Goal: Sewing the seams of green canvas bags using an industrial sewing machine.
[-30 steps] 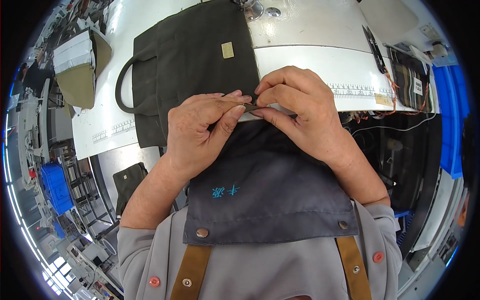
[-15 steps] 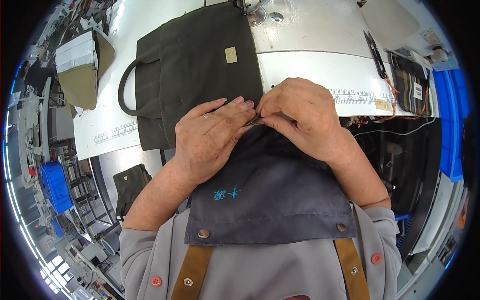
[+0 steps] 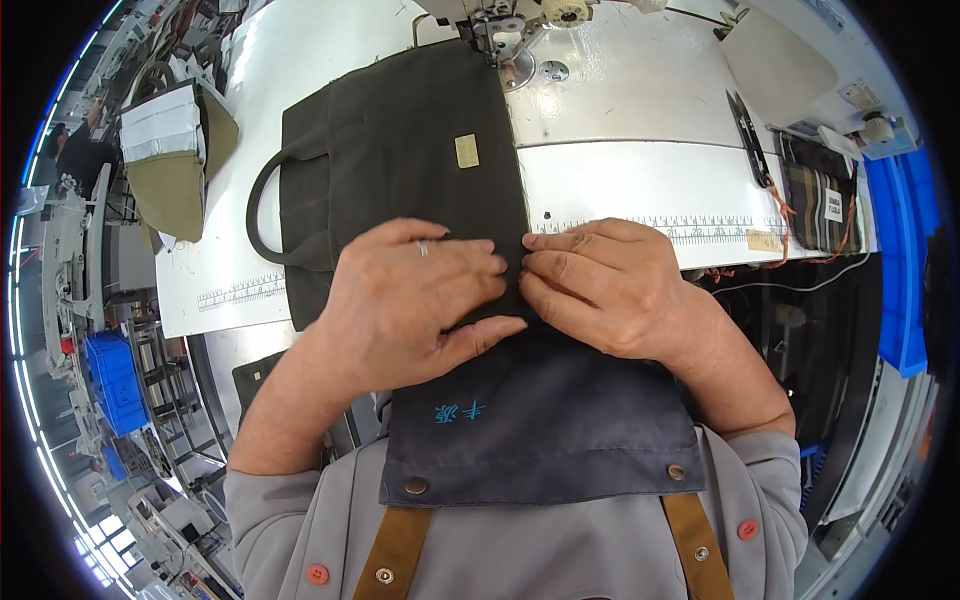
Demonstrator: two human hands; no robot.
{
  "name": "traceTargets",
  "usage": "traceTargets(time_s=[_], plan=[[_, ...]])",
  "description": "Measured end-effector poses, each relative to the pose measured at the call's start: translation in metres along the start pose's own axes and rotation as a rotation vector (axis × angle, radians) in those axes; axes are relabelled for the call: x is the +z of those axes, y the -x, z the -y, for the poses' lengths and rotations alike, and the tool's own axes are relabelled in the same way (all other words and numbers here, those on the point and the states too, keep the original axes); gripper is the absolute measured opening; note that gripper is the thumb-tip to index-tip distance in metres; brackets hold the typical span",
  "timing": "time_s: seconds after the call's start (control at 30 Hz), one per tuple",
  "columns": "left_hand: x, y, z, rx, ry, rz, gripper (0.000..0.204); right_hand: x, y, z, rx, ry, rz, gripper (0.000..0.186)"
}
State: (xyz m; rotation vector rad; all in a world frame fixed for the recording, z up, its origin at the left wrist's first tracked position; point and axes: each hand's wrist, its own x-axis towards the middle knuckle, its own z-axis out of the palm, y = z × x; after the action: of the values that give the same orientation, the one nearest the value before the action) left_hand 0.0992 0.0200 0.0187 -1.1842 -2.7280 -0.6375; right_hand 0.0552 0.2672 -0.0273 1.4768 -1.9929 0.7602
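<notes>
**Dark green bag piece (image 3: 400, 190) lay on the near side of the sewing machine (image 3: 497, 32)**

The bag piece rested on the white desk (image 3: 610, 110), its far right corner close by the foot of the sewing machine and most of its spread to the near left of it. Its long axis seemed to run from the sewing machine toward the person, though the near end was hidden. The right edge followed much that line and came down between the fingertips of the two hands.

The left hand (image 3: 410, 290) lay over the cloth, toward the person and left of the sewing machine, fingers stretched out, thumb apart, with nothing seen in its grasp. The right hand (image 3: 610, 290) was toward the person and right of the sewing machine, its fingertips bunched at the edge; I could not tell whether they pinched it. So the cloth lay beneath the left hand and to the left of the right one, whose fingertips were the nearer to that edge.

A loop handle (image 3: 262, 205) stuck out well left of the sewing machine; black snips (image 3: 748, 140) lay well to its right.
</notes>
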Motion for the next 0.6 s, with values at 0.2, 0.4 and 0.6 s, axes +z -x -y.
traceTargets(time_s=[0.2, 0.4, 0.6], plan=[[0.014, -0.027, 0.035, -0.08, -0.173, -0.045, 0.044, -0.01, -0.002, -0.004, -0.026, -0.004, 0.159, 0.015], [0.022, -0.026, 0.04, -0.127, -0.125, -0.019, 0.05, -0.007, -0.009, -0.011, -0.018, -0.073, 0.11, 0.013], [0.022, -0.031, 0.051, -0.135, -0.117, -0.016, 0.052, -0.006, -0.019, -0.028, -0.003, -0.117, 0.15, 0.013]])
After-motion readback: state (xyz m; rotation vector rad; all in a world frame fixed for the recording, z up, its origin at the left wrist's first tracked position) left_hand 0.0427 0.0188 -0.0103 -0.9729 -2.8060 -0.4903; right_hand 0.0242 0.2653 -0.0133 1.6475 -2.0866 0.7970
